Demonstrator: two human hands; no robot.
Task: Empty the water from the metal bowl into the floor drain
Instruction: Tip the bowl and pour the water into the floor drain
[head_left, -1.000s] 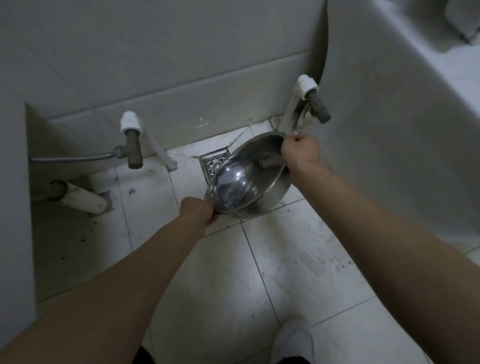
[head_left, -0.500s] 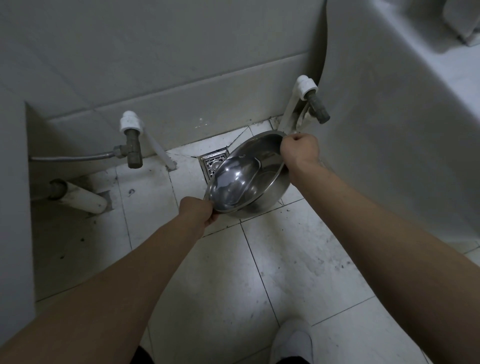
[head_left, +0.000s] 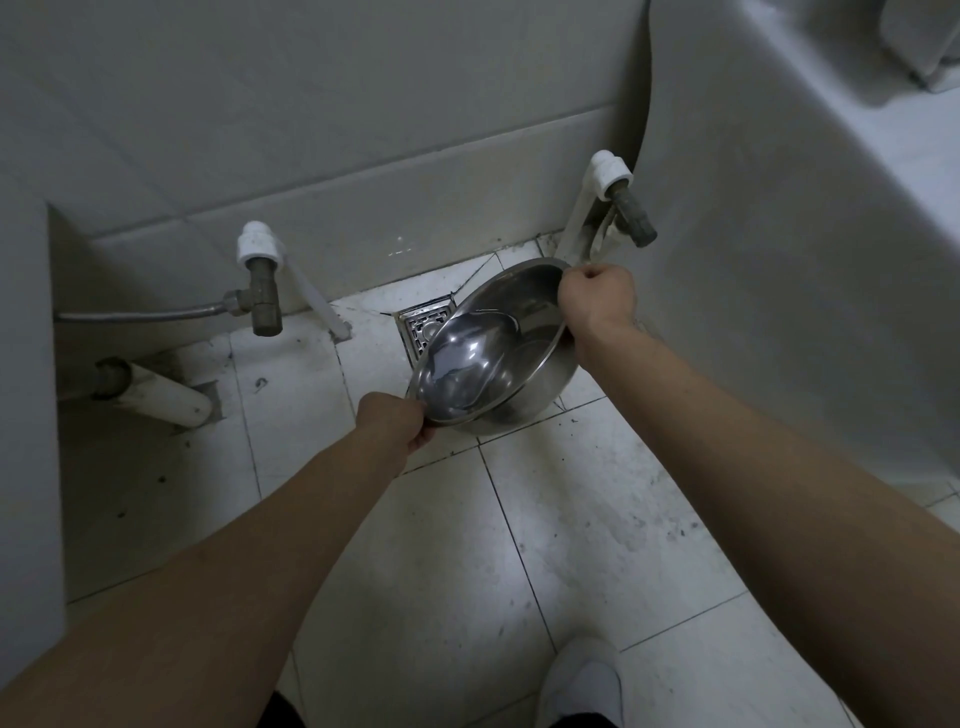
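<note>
both hands, left hand (head_left: 397, 423) and right hand (head_left: 597, 301), grip the tilted metal bowl (head_left: 488, 358) (rim half covering the floor drain (head_left: 418, 327)).

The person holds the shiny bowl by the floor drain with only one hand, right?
No, with both hands. The head view shows the left hand gripping the near rim of the metal bowl and the right hand gripping its far rim, by the floor drain.

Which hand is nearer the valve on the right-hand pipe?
Right. The right hand grips the far rim of the metal bowl close by that valve; the left hand grips the near rim, across the bowl from it.
</note>
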